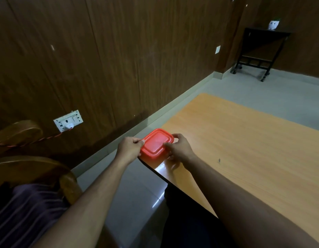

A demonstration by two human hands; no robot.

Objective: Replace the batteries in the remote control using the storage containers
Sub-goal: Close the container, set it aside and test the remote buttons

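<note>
Hands [155,149] grip red container [157,143].

Orange table [244,140], red container [157,144] at corner

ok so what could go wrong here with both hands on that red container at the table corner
1. The red container sits right at the corner of the table, so a hard tug on the lid could slide it off onto the floor.
2. If the lid pops off suddenly between the left hand and right hand, whatever is inside could scatter; the contents are not visible.
</note>
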